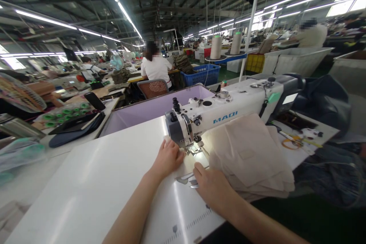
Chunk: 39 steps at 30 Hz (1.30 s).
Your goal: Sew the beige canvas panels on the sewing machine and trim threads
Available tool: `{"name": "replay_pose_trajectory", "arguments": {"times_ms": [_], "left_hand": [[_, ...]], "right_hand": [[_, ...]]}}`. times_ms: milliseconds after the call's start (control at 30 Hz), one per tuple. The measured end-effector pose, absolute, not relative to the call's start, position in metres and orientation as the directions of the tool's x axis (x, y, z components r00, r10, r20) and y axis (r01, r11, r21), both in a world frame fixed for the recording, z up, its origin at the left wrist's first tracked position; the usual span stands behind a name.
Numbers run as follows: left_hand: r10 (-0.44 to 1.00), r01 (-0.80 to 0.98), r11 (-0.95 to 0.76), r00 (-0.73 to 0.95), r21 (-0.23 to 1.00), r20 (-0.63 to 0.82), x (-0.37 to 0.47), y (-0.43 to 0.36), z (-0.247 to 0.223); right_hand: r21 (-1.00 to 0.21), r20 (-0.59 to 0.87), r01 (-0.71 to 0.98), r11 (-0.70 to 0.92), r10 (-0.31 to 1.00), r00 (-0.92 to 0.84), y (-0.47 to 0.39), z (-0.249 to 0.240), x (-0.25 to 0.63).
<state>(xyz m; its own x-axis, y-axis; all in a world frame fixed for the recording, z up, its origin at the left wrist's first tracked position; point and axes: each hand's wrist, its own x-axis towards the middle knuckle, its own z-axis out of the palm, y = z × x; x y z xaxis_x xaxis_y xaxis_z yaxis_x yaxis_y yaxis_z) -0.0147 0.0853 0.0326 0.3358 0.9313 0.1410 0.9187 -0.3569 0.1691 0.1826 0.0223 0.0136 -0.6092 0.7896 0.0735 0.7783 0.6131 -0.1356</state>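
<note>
Left hand (169, 156): fingers close together at pale fabric (189, 163) beside presser foot (196, 150), apparently steadying it. Right hand (211, 183): fingers curled at fabric's near edge, metal blade (194, 183) just beside. Cannot tell whether either pinches. Beige fabric stack (251, 156) rests against sewing machine (224, 117), likely for easy reach.

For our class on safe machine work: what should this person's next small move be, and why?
I would probably ease the left hand slightly back from the presser foot of the sewing machine. Its fingers are close beside that lit area, leaving little clearance, while the right hand sits nearer the person.
</note>
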Motion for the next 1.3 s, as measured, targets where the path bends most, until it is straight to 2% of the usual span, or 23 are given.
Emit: {"name": "replay_pose_trajectory", "arguments": {"times_ms": [67, 200, 333, 700, 1033, 1167, 1300], "left_hand": [[0.913, 0.902, -0.4, 0.376, 0.161, 0.162, -0.006, 0.066, 0.031], [0.798, 0.78, -0.599, 0.563, 0.181, 0.217, -0.001, 0.029, 0.021], [0.741, 0.734, -0.666, 0.628, 0.136, 0.239, -0.007, 0.017, 0.018], [0.744, 0.745, -0.661, 0.635, 0.089, 0.207, -0.013, 0.037, 0.026], [0.777, 0.773, -0.624, 0.597, 0.115, 0.197, -0.02, 0.06, 0.031], [0.772, 0.777, -0.623, 0.594, 0.091, 0.225, -0.021, 0.065, 0.028], [0.765, 0.779, -0.623, 0.585, 0.077, 0.27, -0.022, 0.065, 0.024]], "right_hand": [[-0.134, 0.073, 0.775, 0.617, 0.786, -0.614, 0.02, 0.012, 0.185], [-0.115, 0.06, 0.769, 0.628, 0.778, -0.626, 0.015, 0.008, 0.188], [-0.095, 0.062, 0.764, 0.638, 0.77, -0.635, 0.014, 0.009, 0.188], [-0.068, 0.047, 0.772, 0.632, 0.775, -0.631, 0.023, 0.016, 0.181], [-0.135, 0.071, 0.79, 0.598, 0.801, -0.594, 0.022, 0.015, 0.18], [-0.178, 0.107, 0.802, 0.57, 0.821, -0.56, 0.009, 0.005, 0.179], [-0.185, 0.217, 0.772, 0.609, 0.791, -0.572, -0.002, -0.012, 0.178]]}}
